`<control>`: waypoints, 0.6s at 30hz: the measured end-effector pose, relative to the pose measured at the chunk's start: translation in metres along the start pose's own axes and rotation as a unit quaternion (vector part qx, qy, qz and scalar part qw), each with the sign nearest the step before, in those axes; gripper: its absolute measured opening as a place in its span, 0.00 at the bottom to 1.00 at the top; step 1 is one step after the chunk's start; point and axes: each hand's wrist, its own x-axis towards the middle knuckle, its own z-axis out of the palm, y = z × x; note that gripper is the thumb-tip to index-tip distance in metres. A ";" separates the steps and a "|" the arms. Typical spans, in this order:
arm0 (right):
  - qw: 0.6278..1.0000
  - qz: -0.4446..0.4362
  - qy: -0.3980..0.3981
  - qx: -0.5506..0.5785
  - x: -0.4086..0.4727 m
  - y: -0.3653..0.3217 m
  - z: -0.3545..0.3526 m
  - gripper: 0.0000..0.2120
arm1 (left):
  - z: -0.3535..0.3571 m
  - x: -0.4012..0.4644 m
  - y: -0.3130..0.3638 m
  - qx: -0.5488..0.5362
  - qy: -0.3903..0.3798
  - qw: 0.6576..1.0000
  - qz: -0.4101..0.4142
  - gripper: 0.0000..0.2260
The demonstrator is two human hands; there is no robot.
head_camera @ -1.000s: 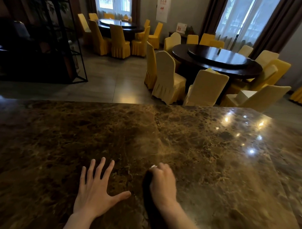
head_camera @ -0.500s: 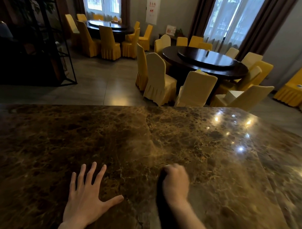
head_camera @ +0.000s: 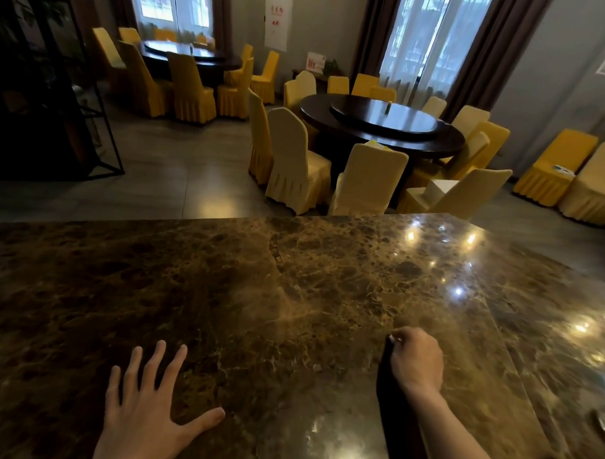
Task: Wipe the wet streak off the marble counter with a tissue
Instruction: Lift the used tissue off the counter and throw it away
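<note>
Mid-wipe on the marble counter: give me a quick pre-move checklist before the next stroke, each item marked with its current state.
1. Left hand flat on the marble counter, fingers spread, bracing: ok.
2. Right hand closed in a fist, pressed to the counter: ok.
3. Tissue in the grip: only a white sliver shows at the knuckles; condition cannot tell.
4. Wet streak located: glare and marble pattern hide it; cannot tell.
5. Counter ahead of the right hand free of objects: ok.

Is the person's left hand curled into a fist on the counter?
No, the left hand lies flat on the marble counter with its fingers spread wide apart.
</note>
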 end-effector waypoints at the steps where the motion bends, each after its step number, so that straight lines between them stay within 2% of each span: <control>1: 1.000 -0.001 -0.002 0.015 -0.002 -0.005 0.001 0.06 | 0.000 -0.001 0.000 0.001 0.003 1.000 0.000 0.63; 4: 0.992 -0.023 -0.030 0.121 -0.022 -0.033 0.005 0.05 | 0.003 -0.004 -0.003 -0.006 0.016 1.000 0.007 0.61; 6: 0.972 -0.022 -0.083 0.221 -0.045 -0.054 0.002 0.06 | 0.005 -0.004 -0.005 -0.013 0.026 1.000 0.009 0.61; 8: 0.936 0.013 -0.149 0.318 -0.068 -0.069 -0.006 0.09 | 0.008 -0.003 -0.008 -0.014 0.038 0.999 0.012 0.61; 11: 0.864 0.076 -0.233 0.441 -0.100 -0.079 -0.030 0.09 | 0.013 -0.002 -0.010 -0.010 0.053 0.998 0.019 0.60; 13: 0.841 0.075 -0.260 0.468 -0.119 -0.077 -0.049 0.10 | 0.015 -0.001 -0.011 -0.011 0.065 0.998 0.026 0.60; 18: 0.822 0.051 -0.314 0.473 -0.155 -0.053 -0.076 0.14 | 0.015 -0.003 -0.012 -0.006 0.078 0.996 0.032 0.59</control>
